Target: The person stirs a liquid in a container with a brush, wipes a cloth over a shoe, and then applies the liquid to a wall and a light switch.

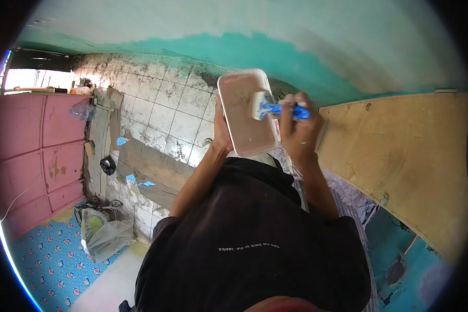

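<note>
My left hand (221, 126) grips the left edge of a pinkish rectangular tray (243, 117), held upright in front of me. My right hand (298, 125) is closed around the blue handle of a putty knife (275, 108). Its whitish blade rests against the tray's inner face near the top right. Both arms reach out from my black shirt (255, 239) toward the wall.
A teal and white painted wall (275, 47) is ahead, with stained white tiles (166, 112) to the left. A plywood board (405, 151) leans at right. A pink cabinet (36, 151) stands far left, with a plastic bag (104, 234) on the blue patterned floor (52, 265).
</note>
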`<state>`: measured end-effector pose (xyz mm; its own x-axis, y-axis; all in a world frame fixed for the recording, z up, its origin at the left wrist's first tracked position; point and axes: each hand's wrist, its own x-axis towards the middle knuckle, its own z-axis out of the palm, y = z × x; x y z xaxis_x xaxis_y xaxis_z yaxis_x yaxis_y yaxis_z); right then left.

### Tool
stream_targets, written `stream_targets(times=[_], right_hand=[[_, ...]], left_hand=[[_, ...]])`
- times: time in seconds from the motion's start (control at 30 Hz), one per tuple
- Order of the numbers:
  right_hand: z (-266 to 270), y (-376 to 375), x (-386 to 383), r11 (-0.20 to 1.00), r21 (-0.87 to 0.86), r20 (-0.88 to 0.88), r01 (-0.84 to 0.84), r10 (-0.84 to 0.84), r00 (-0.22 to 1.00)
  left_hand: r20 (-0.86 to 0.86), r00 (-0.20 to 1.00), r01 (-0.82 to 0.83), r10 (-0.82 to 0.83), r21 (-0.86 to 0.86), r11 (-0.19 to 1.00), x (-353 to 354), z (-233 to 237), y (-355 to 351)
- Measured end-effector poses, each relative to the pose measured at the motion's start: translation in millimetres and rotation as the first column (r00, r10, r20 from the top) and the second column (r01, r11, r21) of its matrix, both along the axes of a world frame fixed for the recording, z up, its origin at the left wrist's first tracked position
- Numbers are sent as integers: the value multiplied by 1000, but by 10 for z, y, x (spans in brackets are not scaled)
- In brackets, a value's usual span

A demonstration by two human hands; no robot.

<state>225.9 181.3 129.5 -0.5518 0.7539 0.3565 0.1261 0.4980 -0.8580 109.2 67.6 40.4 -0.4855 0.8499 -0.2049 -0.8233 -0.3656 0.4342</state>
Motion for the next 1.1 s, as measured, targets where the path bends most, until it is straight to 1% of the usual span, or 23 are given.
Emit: stream_targets(times=[0.1, 0.17, 0.23, 0.3, 0.33, 0.37, 0.4, 0.43, 0.47, 0.5, 0.53, 0.57, 0.6, 0.63, 0.7, 0.77, 0.83, 0.87, 0.9, 0.93, 0.97, 1.03, 1.1], right_hand=[[-82, -373, -172, 995, -6, 9, -95, 95, 995], [-54, -620, -296, 980, 72, 65, -188, 184, 981], [43, -722, -447, 971, 64, 118, -232, 224, 968], [107, -807, -739, 941, 262, 188, -213, 166, 968], [91, -928, -957, 935, 304, 68, -183, 171, 983], [93, -1124, -1096, 934, 305, 77, -188, 173, 982], [93, -1285, -1255, 929, 306, 47, -206, 202, 978], [90, -1418, -1392, 924, 305, 15, -229, 235, 972], [93, -1577, -1460, 924, 264, 91, -278, 263, 960], [70, -1721, -1519, 918, 267, 91, -292, 277, 956], [23, -1847, -1555, 922, 186, 113, -340, 323, 940], [-1, -1937, -1600, 918, 99, 135, -384, 370, 919], [9, -1980, -1642, 899, 102, 183, -426, 404, 896], [25, -2024, -1734, 894, 97, 184, -437, 415, 891], [83, -2050, -2022, 878, 348, 198, -329, 274, 941], [101, -2164, -2285, 897, 309, 170, -315, 274, 947], [88, -2366, -2488, 908, 150, 59, -391, 386, 921], [127, -2482, -2529, 868, 240, 56, -434, 434, 899], [130, -2556, -2536, 866, 243, 55, -437, 437, 898], [117, -2611, -2525, 852, 242, 90, -465, 457, 885], [95, -2638, -2520, 838, 236, 126, -492, 476, 870], [103, -2485, -2637, 804, 182, 273, -565, 511, 815], [167, -2513, -2989, 779, 426, 155, -461, 439, 885]], left_hand=[[16, 999, 44, -44, -12, 999, -280, -125, -197], [2, 1000, -14, 14, 17, 1000, -455, -110, -370], [30, 1000, -2, 1, 51, 999, -644, -130, -568], [66, 998, 10, -15, 75, 997, -802, -120, -781], [35, 998, 42, -44, 55, 998, -865, -87, -896], [5, 997, 70, -71, 35, 997, -915, -74, -1010], [6, 999, 37, -37, -28, 999, -980, -91, -1091], [9, 1000, 24, -24, -19, 1000, -1094, -109, -1215], [5, 1000, 18, -18, 50, 999, -1224, -126, -1359], [-3, 1000, 11, -11, 119, 993, -1361, -141, -1485], [88, 996, 2, -16, 160, 987, -1477, -181, -1577], [90, 996, -14, -1, 158, 987, -1568, -213, -1712], [108, 994, -24, 8, 142, 990, -1645, -235, -1850], [127, 992, -30, 14, 125, 992, -1715, -199, -1972], [115, 993, -48, 34, 118, 992, -1801, -108, -2127], [53, 996, -72, 69, 42, 997, -1851, -82, -2196], [103, 993, -71, 62, 81, 994, -1922, -194, -2317], [77, 994, -86, 77, 130, 988, -1982, -230, -2394], [47, 994, -101, 94, 181, 978, -2053, -260, -2454], [36, 999, -45, 33, 415, 908, -2120, 1, -2496], [35, 999, -49, 38, 414, 909, -2161, -2, -2558], [115, 977, -190, 178, 107, 976, -2238, -30, -2674], [103, 978, -187, 180, 60, 981, -2292, -51, -2716]])
